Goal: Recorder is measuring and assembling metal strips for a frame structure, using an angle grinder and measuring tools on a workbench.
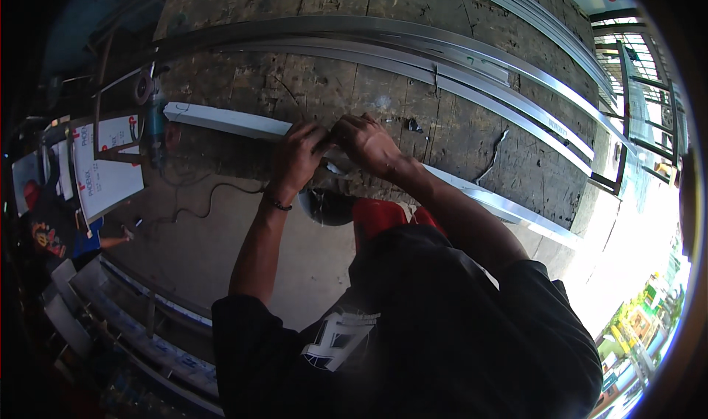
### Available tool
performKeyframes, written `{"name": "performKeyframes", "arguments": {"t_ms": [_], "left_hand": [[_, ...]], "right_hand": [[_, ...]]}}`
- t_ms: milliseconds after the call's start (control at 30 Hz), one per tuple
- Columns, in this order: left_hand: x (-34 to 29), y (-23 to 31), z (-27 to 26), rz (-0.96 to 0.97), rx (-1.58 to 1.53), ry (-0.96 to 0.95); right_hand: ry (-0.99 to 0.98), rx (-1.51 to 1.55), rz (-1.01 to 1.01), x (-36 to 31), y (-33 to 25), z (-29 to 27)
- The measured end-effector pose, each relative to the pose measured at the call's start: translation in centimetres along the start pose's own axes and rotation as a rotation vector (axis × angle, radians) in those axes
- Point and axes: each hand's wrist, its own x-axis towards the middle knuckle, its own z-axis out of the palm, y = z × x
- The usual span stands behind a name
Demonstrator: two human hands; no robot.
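Note:
A long pale metal profile [228,120] lies along the near edge of the worn wooden workbench [310,87], passing beneath my hands. Both hands are close together over its middle, fingertips nearly touching. My left hand [301,154] is curled closed, its fingers pressed together. Beside it my right hand [365,145] is bent in a pinch. Whatever lies between the fingers is hidden or too small to name. A small crumpled pale scrap [338,165] shows just below my hands.
Several long metal profiles [413,69] stretch across the bench beyond my hands. A teal power tool [155,128] stands at the left end, with a dark cable [214,190] on the floor. Another person [55,224] is at far left near white printed sheets [110,168]. A metal frame [155,308] lies lower left.

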Motion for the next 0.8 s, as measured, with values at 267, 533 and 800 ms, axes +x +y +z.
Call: {"name": "performKeyframes", "arguments": {"t_ms": [267, 533, 800], "left_hand": [[-1.5, 0.8, 1.3, -0.079, -0.031, 0.152], [-3.5, -0.3, 1.0, -0.333, -0.278, 0.389], [-5.1, -4.4, -0.6, -0.619, -0.433, 0.722]], "right_hand": [[0.116, -0.295, 0.066, -6.9, 0.4, -0.5], [0.015, -0.296, 0.053, -7.9, 0.6, 0.9], [-0.054, -0.390, 0.086, -8.0, 0.8, 1.8]]}}
